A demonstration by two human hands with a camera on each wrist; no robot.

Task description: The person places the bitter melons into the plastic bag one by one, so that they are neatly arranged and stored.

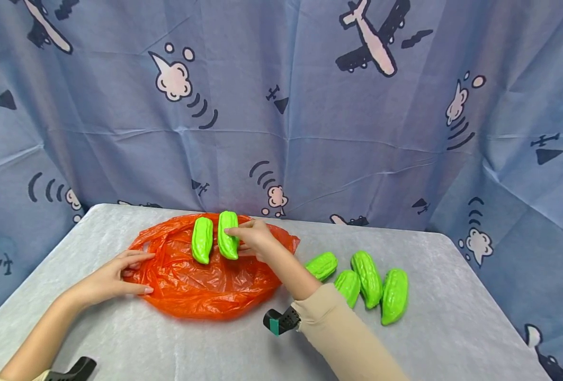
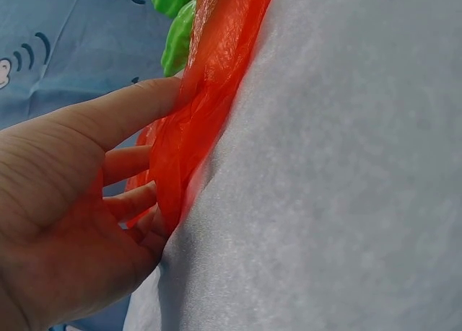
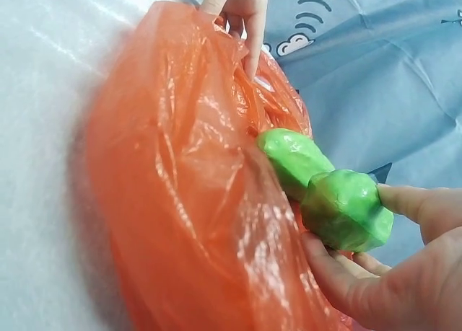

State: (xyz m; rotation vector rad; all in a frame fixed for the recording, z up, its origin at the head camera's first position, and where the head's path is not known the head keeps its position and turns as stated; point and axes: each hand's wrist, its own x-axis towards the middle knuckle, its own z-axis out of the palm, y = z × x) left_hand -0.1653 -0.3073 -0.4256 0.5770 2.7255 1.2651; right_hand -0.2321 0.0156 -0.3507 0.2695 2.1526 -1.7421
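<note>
An orange-red plastic bag (image 1: 205, 304) lies spread on the table with its mouth facing up. One toy-like green bitter melon (image 1: 202, 241) rests on it. Just beside that, my right hand (image 1: 257, 238) grips a second bitter melon (image 1: 228, 235) between thumb and fingers; the right wrist view shows this held melon (image 3: 348, 210) end-on over the bag's edge. At the bag's left side is my left hand (image 1: 114, 275), thumb and fingers spread apart and touching the plastic. In the left wrist view the fingertips of the left hand (image 2: 79, 194) are partly hidden by the bag (image 2: 191, 129).
Several more bitter melons (image 1: 394, 296) lie in a group on the right of the white-covered table (image 1: 453, 328), one partly hidden by the right sleeve (image 1: 343, 328). A blue curtain (image 1: 281, 106) with airplane prints hangs behind the table and along its sides.
</note>
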